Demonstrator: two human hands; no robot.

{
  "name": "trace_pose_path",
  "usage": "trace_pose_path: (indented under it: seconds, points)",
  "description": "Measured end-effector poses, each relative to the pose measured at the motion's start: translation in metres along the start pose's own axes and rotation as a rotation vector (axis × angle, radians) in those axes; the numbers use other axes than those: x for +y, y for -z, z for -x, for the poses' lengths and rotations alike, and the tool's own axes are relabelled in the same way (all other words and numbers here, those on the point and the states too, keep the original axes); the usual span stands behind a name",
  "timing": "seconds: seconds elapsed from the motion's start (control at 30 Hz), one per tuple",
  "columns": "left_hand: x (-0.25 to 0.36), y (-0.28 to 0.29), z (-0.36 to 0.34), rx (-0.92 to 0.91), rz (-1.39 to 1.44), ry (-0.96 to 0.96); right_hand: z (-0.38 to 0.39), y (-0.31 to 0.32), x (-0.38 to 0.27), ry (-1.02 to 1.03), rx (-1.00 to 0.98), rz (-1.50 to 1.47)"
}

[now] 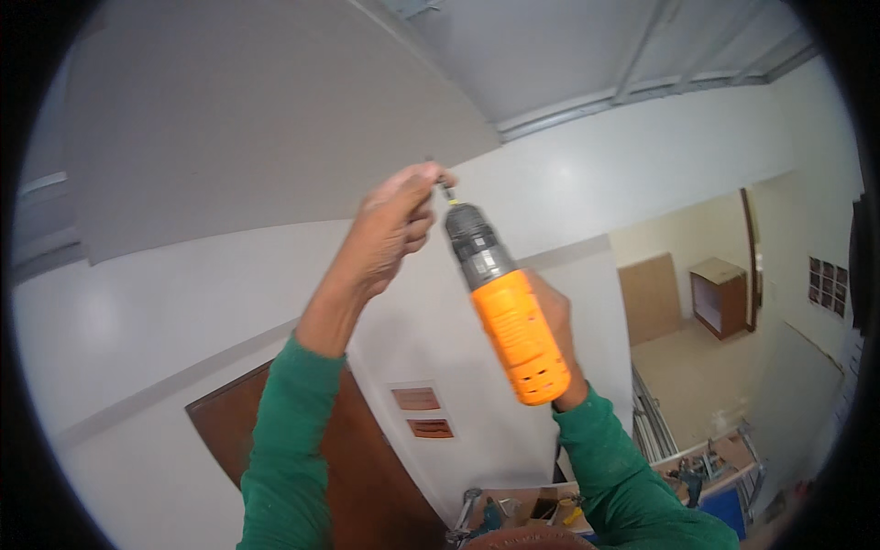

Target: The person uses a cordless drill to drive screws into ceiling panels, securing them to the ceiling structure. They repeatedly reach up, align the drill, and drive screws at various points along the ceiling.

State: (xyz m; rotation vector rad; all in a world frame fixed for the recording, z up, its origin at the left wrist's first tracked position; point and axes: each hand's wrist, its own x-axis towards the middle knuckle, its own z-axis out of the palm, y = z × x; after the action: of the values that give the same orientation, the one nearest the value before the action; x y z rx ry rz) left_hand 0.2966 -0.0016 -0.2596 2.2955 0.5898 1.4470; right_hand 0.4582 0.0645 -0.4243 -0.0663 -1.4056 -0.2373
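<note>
My right hand (557,321) is wrapped round the handle of an orange and black power drill (518,335), raised overhead with its chuck pointing up. A thin bit (448,191) sticks out of the chuck. My left hand (394,225) is closed in a pinch at the bit's tip. A small dark pointed end, apparently a screw, shows just above those fingertips, but most of it is hidden. Right beside the fingertips lies the edge of a large grey ceiling board (257,110). Whether the point touches the board I cannot tell.
Metal ceiling framing (587,108) runs along the upper right. Below are a brown door (353,458), a cluttered work platform (522,500) with tools, and metal channels (649,417) leaning by the wall. A wooden cabinet (720,298) stands in the far room.
</note>
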Motion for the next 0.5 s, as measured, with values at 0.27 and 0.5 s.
trace_pose_path:
  seconds: [0.27, 0.5]
  points:
    - [0.054, 0.015, -0.028, -0.09, -0.451, -0.087, -0.026, -0.036, -0.005, 0.013, 0.219, -0.192]
    - [0.085, 0.053, -0.041, 0.016, -0.625, 0.045, -0.056, -0.089, 0.006, 0.032, 0.243, -0.448]
